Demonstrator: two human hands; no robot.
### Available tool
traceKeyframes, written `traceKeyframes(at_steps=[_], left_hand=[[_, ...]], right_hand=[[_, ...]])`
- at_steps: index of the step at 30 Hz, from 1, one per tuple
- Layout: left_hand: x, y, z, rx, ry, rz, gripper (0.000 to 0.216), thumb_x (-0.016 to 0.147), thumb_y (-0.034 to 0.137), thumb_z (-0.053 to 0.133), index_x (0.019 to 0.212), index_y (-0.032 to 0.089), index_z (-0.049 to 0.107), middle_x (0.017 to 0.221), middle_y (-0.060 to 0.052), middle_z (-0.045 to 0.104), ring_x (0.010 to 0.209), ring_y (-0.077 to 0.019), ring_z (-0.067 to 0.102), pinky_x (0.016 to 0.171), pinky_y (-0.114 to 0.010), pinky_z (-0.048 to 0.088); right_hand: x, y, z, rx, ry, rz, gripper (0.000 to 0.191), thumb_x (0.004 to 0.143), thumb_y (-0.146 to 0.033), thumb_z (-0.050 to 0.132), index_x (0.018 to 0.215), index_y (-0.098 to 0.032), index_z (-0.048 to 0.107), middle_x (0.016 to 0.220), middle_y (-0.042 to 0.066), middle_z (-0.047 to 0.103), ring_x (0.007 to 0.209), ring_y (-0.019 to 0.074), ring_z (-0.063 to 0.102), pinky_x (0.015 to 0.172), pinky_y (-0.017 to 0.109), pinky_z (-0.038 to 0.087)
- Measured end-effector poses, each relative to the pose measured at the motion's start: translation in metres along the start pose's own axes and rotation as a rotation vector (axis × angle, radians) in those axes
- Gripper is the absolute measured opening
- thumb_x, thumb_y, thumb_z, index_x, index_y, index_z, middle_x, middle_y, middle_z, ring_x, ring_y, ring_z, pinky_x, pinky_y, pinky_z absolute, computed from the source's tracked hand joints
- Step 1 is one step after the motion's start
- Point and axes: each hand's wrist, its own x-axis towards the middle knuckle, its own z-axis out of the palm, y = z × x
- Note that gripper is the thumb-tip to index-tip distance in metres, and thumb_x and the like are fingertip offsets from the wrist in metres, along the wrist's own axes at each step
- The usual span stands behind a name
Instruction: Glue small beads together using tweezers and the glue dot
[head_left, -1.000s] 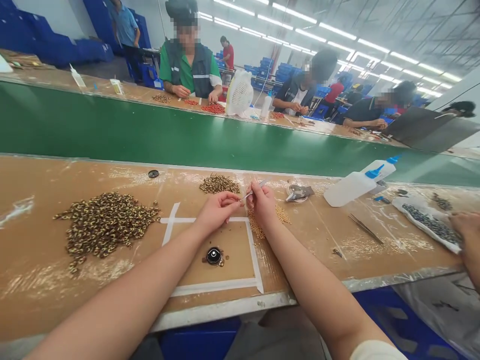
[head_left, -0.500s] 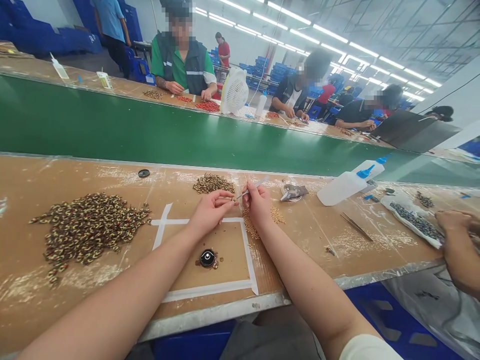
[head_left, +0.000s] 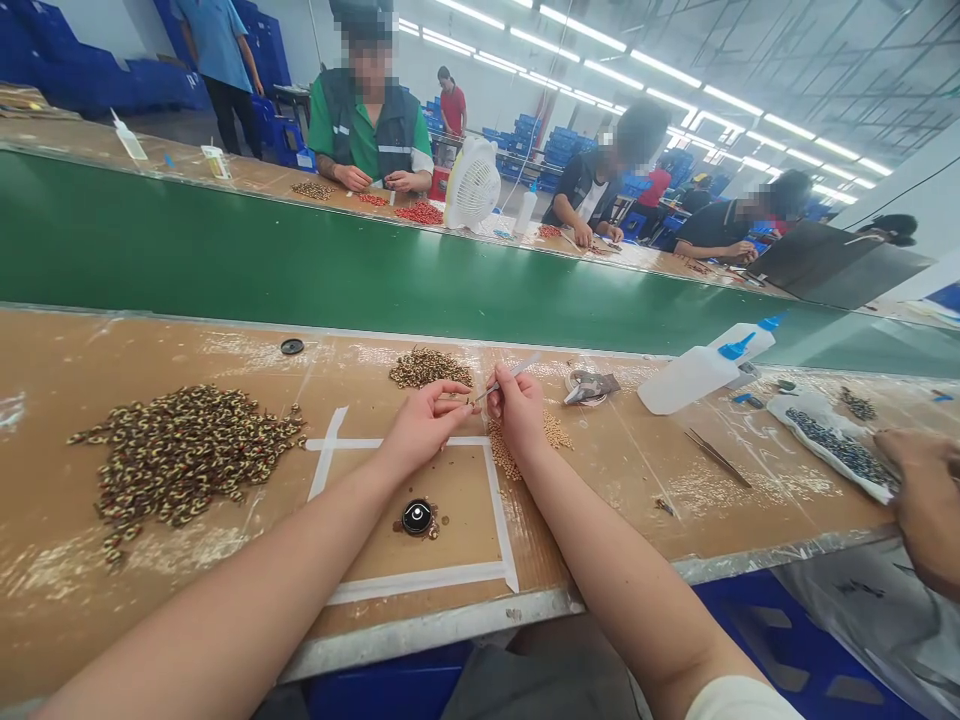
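Yep, fiddly stuff
Right hand [head_left: 522,418]: fingers pinching a slim tool [head_left: 490,390]; left hand [head_left: 421,424]: fingers pinching a tiny piece [head_left: 473,405].

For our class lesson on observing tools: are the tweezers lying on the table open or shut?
Open: the tweezers show two arms spread apart at their far end, meeting at the near end.

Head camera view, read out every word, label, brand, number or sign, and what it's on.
None can be read.
Small white container beyond the green belt: markings too small to read.
Front white bottle with blue cap: no lettering visible.
Thin tool in the right hand: no lettering visible.
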Motion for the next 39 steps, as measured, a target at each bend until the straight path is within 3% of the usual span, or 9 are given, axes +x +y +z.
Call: traceKeyframes(at_steps=[6, 20, 25, 28, 31, 35, 39], left_hand=[[-0.001, 0.003, 0.001, -0.004, 0.016, -0.008, 0.046, 0.084, 0.044, 0.086, 0.118, 0.02, 0.066, 0.1, -0.012, 0.087, 0.071, -0.0206, 0.076, 0.054, -0.025, 0.044], [-0.005, 0.007, 0.002, 0.016, 0.053, -0.009, 0.036, 0.087, 0.036, 0.083, 0.115, 0.023, 0.066, 0.092, -0.008, 0.086, 0.065, -0.0191, 0.073, 0.051, -0.025, 0.04], [-0.004, 0.004, -0.004, 0.117, 0.028, -0.025, 0.031, 0.092, 0.034, 0.077, 0.12, 0.023, 0.068, 0.098, -0.009, 0.086, 0.064, -0.0177, 0.072, 0.048, -0.024, 0.037], [-0.002, 0.002, -0.012, 0.228, 0.051, -0.039, 0.028, 0.092, 0.031, 0.076, 0.119, 0.025, 0.071, 0.1, -0.009, 0.086, 0.079, -0.0212, 0.077, 0.049, -0.023, 0.038], [0.001, -0.001, -0.018, 0.276, 0.062, -0.069, 0.026, 0.093, 0.031, 0.074, 0.119, 0.025, 0.071, 0.104, -0.01, 0.085, 0.08, -0.0211, 0.077, 0.048, -0.023, 0.039], [0.003, -0.002, -0.018, 0.247, 0.057, -0.044, 0.026, 0.092, 0.032, 0.076, 0.116, 0.023, 0.072, 0.106, -0.012, 0.085, 0.077, -0.0193, 0.075, 0.049, -0.023, 0.04], [0.002, -0.001, -0.016, 0.226, 0.087, -0.019, 0.027, 0.091, 0.032, 0.078, 0.115, 0.021, 0.073, 0.106, -0.011, 0.085, 0.055, -0.012, 0.062, 0.047, -0.023, 0.041]], right_hand=[[-0.002, -0.003, 0.001, -0.059, -0.007, -0.022, 0.053, 0.086, -0.067, 0.08, 0.069, -0.02, 0.063, 0.048, -0.006, 0.048, 0.037, 0.0069, 0.037, 0.039, 0.023, 0.028], [-0.006, -0.01, 0.003, -0.144, -0.024, -0.047, 0.053, 0.087, -0.066, 0.079, 0.067, -0.019, 0.066, 0.048, -0.005, 0.05, 0.038, 0.0076, 0.039, 0.04, 0.024, 0.029], [0.002, -0.014, -0.005, -0.099, 0.057, 0.024, 0.049, 0.085, -0.063, 0.08, 0.068, -0.02, 0.067, 0.046, -0.005, 0.05, 0.037, 0.0077, 0.039, 0.037, 0.023, 0.027], [0.009, -0.021, -0.014, -0.124, 0.124, -0.024, 0.047, 0.085, -0.061, 0.081, 0.068, -0.019, 0.067, 0.048, -0.004, 0.051, 0.038, 0.0073, 0.04, 0.037, 0.023, 0.027], [0.015, -0.028, -0.022, -0.132, 0.159, -0.046, 0.048, 0.084, -0.062, 0.082, 0.068, -0.019, 0.067, 0.048, -0.005, 0.051, 0.038, 0.0068, 0.04, 0.038, 0.022, 0.027], [0.018, -0.029, -0.024, -0.191, 0.05, 0.031, 0.052, 0.082, -0.067, 0.082, 0.069, -0.018, 0.069, 0.05, -0.003, 0.055, 0.039, 0.0072, 0.043, 0.038, 0.021, 0.028], [0.015, -0.027, -0.023, -0.294, -0.148, 0.037, 0.05, 0.08, -0.067, 0.084, 0.081, -0.018, 0.075, 0.056, -0.002, 0.062, 0.044, 0.0091, 0.049, 0.042, 0.023, 0.034]])
